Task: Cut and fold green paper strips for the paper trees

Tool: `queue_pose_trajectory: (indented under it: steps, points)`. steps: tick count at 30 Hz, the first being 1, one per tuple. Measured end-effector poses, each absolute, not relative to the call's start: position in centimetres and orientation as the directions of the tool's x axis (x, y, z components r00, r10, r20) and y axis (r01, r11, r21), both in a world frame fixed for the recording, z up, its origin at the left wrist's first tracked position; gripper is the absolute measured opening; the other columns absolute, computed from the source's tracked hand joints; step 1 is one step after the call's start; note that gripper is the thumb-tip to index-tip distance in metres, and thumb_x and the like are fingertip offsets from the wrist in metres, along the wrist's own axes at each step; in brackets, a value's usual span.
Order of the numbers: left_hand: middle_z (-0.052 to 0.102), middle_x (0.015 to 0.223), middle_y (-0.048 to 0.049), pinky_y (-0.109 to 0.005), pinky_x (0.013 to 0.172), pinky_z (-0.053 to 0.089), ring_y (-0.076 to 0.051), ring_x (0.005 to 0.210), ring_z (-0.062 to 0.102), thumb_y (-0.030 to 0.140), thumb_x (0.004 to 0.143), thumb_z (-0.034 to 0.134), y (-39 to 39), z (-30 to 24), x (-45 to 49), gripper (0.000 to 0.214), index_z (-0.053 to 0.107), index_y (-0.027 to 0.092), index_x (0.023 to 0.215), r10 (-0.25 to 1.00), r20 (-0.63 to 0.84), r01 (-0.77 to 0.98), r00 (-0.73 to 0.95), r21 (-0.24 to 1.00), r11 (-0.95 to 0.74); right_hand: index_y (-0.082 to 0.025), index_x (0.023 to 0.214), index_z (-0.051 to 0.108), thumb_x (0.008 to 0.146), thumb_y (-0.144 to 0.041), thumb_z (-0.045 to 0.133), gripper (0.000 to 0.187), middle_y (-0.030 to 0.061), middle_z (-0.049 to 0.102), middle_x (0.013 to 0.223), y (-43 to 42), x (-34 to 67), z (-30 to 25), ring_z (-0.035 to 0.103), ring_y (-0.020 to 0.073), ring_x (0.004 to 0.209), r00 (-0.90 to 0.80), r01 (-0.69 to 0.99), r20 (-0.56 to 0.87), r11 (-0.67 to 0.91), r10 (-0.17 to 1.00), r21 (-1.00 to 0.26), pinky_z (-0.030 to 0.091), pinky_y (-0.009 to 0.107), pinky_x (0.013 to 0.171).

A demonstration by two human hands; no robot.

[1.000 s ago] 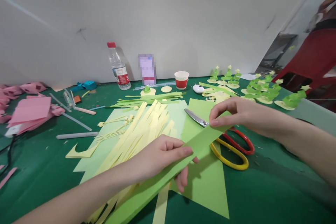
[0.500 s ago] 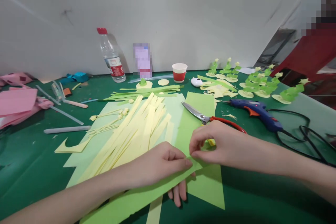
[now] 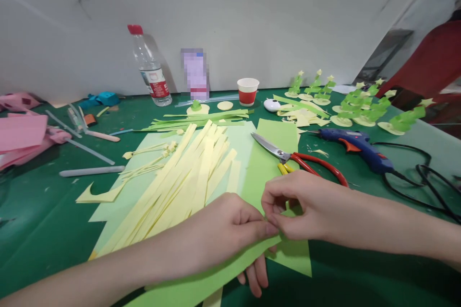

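Note:
My left hand is closed on a long piece of green paper, thumb on top and other fingers underneath. At the paper's right end my right hand pinches the edge, its fingertips touching my left thumb. A bit of green paper rises inside the curl of my right fingers. Below both hands lies a green paper sheet. Scissors with red handles rest on that sheet just beyond my right hand, beside a yellow-handled object, partly hidden. Pale yellow paper strips are spread left of the hands.
A blue glue gun with a black cord lies at right. Behind stand green paper plants, a paper cup, a phone-like screen and a water bottle. Pink paper and glue sticks are at left.
Both hands have shifted slightly right with the green paper, and their fingertips have come together at its end. Background objects sit a little higher in the view.

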State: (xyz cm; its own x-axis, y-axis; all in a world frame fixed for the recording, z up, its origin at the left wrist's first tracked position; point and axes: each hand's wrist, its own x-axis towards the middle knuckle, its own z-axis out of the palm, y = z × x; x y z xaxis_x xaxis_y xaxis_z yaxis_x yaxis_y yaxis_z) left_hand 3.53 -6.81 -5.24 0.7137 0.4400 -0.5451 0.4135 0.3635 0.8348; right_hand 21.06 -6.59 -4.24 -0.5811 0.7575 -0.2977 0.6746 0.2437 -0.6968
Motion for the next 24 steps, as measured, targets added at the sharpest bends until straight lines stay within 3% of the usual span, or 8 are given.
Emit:
queue_pose_trajectory:
  steps: [6, 18, 24]
  points:
    - [0.056, 0.045, 0.0039, -0.019, 0.056, 0.042, -0.009, 0.046, 0.056, 0.036, 0.084, 0.048, -6.1, -3.6, 2.6, 0.028, 0.056, 0.015, 0.066, 0.362, -0.562, 0.398, 0.744, 0.807, 0.436, -0.019, 0.063, 0.047, 0.072, -0.018, 0.049, 0.009, -0.0059, 0.039, 0.057, -5.8, 23.1, -3.2, 0.032, 0.0063, 0.051, -0.596, 0.678, -0.338, 0.231, 0.728, -0.698, 0.024, 0.019, 0.043]
    - [0.061, 0.047, 0.003, -0.018, 0.05, 0.042, -0.01, 0.05, 0.061, 0.038, 0.085, 0.046, -6.6, -2.7, 3.3, 0.03, 0.055, 0.016, 0.067, 0.363, -0.55, 0.369, 0.752, 0.808, 0.46, -0.018, 0.061, 0.042, 0.073, -0.015, 0.046, 0.013, -0.005, 0.031, 0.055, -5.3, 25.7, -0.6, 0.025, 0.0065, 0.047, -0.583, 0.748, -0.403, 0.273, 0.706, -0.605, 0.02, 0.021, 0.04]
    - [0.063, 0.048, 0.0012, -0.016, 0.047, 0.041, -0.008, 0.044, 0.059, 0.038, 0.085, 0.047, -6.2, -2.2, 3.0, 0.031, 0.055, 0.016, 0.066, 0.391, -0.534, 0.33, 0.75, 0.814, 0.478, -0.019, 0.063, 0.044, 0.078, -0.024, 0.041, 0.016, -0.0059, 0.029, 0.056, -4.6, 27.4, 1.4, 0.025, 0.0048, 0.046, -0.481, 0.781, -0.466, 0.122, 0.742, -0.612, 0.02, 0.019, 0.041]
